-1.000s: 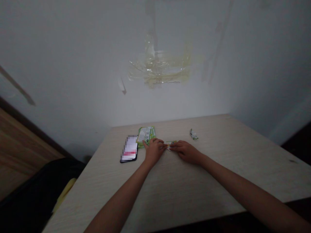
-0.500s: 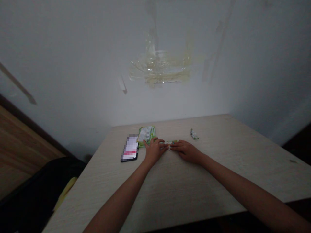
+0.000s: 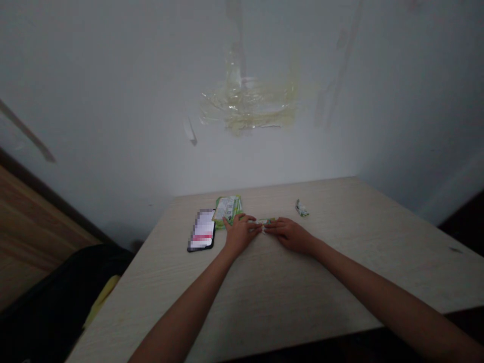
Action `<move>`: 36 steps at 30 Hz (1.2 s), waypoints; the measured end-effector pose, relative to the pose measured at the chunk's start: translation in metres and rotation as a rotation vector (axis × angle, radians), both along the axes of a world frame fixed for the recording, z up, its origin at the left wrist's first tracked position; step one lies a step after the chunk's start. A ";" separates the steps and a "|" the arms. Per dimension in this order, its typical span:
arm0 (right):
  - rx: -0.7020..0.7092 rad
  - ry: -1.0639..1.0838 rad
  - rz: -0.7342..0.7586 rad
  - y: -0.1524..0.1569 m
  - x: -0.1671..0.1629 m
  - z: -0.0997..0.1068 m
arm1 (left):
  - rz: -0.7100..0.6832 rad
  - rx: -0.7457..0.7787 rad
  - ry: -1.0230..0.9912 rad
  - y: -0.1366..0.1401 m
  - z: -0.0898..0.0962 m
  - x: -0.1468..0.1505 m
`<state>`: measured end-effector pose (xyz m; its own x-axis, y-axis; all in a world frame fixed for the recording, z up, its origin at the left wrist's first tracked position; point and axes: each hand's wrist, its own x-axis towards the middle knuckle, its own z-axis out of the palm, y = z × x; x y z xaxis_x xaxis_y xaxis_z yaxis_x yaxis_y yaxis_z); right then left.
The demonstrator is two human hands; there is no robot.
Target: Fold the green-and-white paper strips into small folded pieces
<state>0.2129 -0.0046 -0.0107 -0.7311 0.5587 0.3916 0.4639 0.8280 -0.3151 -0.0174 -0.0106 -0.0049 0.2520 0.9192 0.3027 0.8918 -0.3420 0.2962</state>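
Note:
A small green-and-white wrapper (image 3: 267,221) lies on the table between my hands, mostly hidden by fingers. My left hand (image 3: 239,235) has its fingertips closed on the wrapper's left end, its thumb spread toward a green packet (image 3: 228,206) with a white label. On the right end press the fingertips of my right hand (image 3: 291,235), held close together. The tips of both hands nearly meet at the wrapper's near edge. Farther right, apart from my hands, lies a crumpled green-and-white wrapper piece (image 3: 301,208).
A phone (image 3: 201,230) with a lit, blurred screen lies left of my left hand, beside the green packet. The pale wood table (image 3: 272,297) meets a wall (image 3: 132,101) with peeling tape (image 3: 257,108). Dark fabric (image 3: 64,287) and a yellow cloth (image 3: 101,300) are at lower left.
Almost nothing differs. Both hands stay at the wrapper, and the whole view has shifted very slightly.

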 end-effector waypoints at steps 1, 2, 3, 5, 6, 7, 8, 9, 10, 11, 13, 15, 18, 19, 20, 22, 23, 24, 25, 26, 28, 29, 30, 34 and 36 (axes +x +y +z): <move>0.002 -0.002 -0.001 0.000 0.000 0.000 | -0.003 0.003 -0.002 0.000 -0.001 0.000; 0.005 -0.001 -0.004 0.000 0.000 0.000 | -0.006 0.006 -0.005 0.001 -0.001 -0.001; 0.009 0.000 -0.008 -0.001 -0.001 0.001 | -0.008 0.010 -0.008 0.001 -0.002 -0.001; 0.021 -0.006 -0.008 -0.002 -0.001 0.002 | -0.009 0.017 -0.012 0.001 -0.002 -0.001; 0.024 -0.013 -0.007 -0.002 -0.001 0.003 | -0.009 0.018 -0.012 0.001 -0.002 0.000; 0.025 -0.019 -0.004 -0.002 -0.002 0.003 | -0.007 0.018 -0.012 0.001 -0.002 0.000; 0.024 -0.023 0.000 -0.002 -0.002 0.003 | -0.005 0.016 -0.011 0.001 -0.001 0.000; 0.023 -0.025 0.003 -0.002 -0.001 0.002 | -0.002 0.013 -0.010 0.001 -0.001 0.000; 0.022 -0.023 0.004 -0.001 -0.001 0.001 | 0.002 0.010 -0.009 0.001 -0.001 0.001; 0.020 -0.020 0.006 -0.001 -0.001 0.000 | 0.004 0.008 -0.009 0.001 -0.001 0.001; 0.014 -0.019 0.008 -0.001 -0.001 -0.001 | 0.009 0.009 -0.009 0.001 -0.001 0.000; 0.000 -0.018 0.006 0.000 -0.001 -0.002 | 0.010 0.013 -0.006 0.001 -0.002 0.000; -0.035 0.001 0.001 0.000 -0.002 -0.001 | 0.015 0.017 -0.011 0.001 -0.002 0.000; -0.048 0.007 0.001 0.000 -0.002 0.000 | 0.019 0.017 -0.017 0.000 -0.002 0.001; -0.063 0.011 0.001 -0.001 -0.003 0.002 | 0.027 0.020 -0.024 -0.001 -0.002 0.002; -0.092 0.017 0.005 -0.001 -0.003 0.004 | 0.035 0.028 -0.031 -0.003 -0.001 0.004; -0.106 0.020 0.006 -0.001 -0.004 0.005 | 0.044 0.036 -0.033 -0.004 0.000 0.005; -0.119 0.025 0.005 -0.001 -0.004 0.006 | 0.053 0.044 -0.035 -0.005 0.001 0.006; -0.129 0.029 0.005 -0.001 -0.004 0.006 | 0.065 0.054 -0.041 -0.006 0.003 0.006; -0.138 0.034 0.005 -0.001 -0.004 0.007 | 0.074 0.055 -0.045 -0.007 0.004 0.007; -0.152 0.042 0.010 0.000 -0.004 0.007 | 0.082 0.060 -0.047 -0.009 0.006 0.008; -0.158 0.043 0.013 0.001 -0.003 0.007 | 0.083 0.060 -0.044 -0.010 0.008 0.008; -0.164 0.043 0.015 0.001 -0.003 0.007 | 0.082 0.060 -0.039 -0.011 0.009 0.008; -0.168 0.039 0.005 0.001 -0.004 0.007 | 0.040 0.088 0.016 -0.014 0.014 0.009; -0.163 0.038 0.002 0.001 -0.004 0.007 | -0.013 0.111 0.063 -0.018 0.016 0.010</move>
<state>0.2090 -0.0039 -0.0036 -0.7187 0.6157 0.3232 0.4475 0.7652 -0.4629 -0.0073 -0.0284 0.0112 0.2858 0.8772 0.3858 0.9026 -0.3816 0.1990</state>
